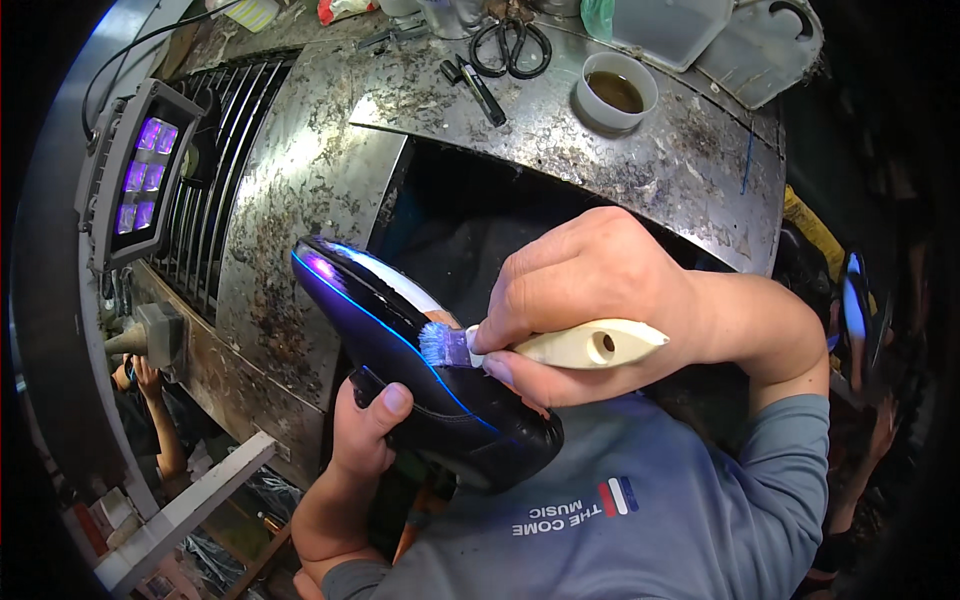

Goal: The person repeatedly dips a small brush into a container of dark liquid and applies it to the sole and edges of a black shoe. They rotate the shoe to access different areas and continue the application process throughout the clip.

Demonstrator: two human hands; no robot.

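We see a black shoe (412,380) in the middle of the frame. Our left hand (368,428) grips its side. Our right hand (575,300) pinches a pale brush (556,349), bristles on the shoe. Low down, our grey shirt (700,500) has white letters (555,523) and stripes (618,496).

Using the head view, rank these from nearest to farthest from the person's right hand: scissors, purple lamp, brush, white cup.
From the right hand:
1. Brush: in its grip.
2. White cup: beyond the hand.
3. Scissors: left of the cup.
4. Purple lamp: far left.
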